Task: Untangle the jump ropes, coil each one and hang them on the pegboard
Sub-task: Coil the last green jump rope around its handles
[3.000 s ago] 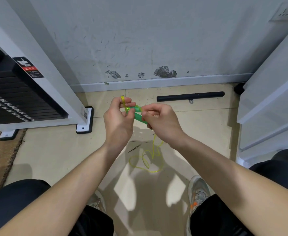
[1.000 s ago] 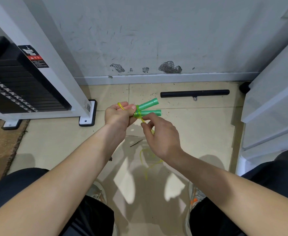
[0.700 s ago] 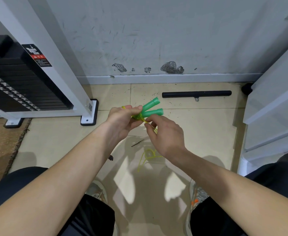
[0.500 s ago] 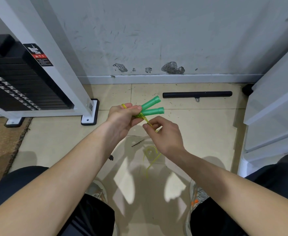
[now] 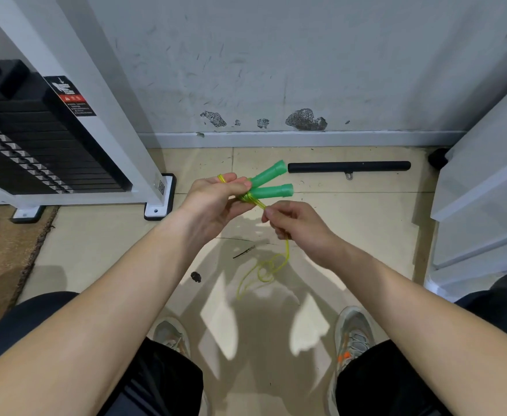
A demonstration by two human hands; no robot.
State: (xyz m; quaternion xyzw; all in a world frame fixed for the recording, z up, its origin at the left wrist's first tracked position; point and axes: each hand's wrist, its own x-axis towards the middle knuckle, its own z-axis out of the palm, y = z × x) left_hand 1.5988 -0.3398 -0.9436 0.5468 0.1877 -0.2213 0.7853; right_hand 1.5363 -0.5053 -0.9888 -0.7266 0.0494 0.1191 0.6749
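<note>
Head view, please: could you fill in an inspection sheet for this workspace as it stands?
Surface: beige tiled floor, scuffed.
Job's things: two green handles side by side, yellow cord wrapped round them, its tail looping down below the right hand; pegboard not in view.
Clutter: black bar by the wall, thin dark stick, dark speck.
Grippers: left hand grips the handles; right hand pinches the cord.
Cables: nothing seen.
Surroundings: chipped wall, weight stack at left, brown mat, white unit at right.
</note>
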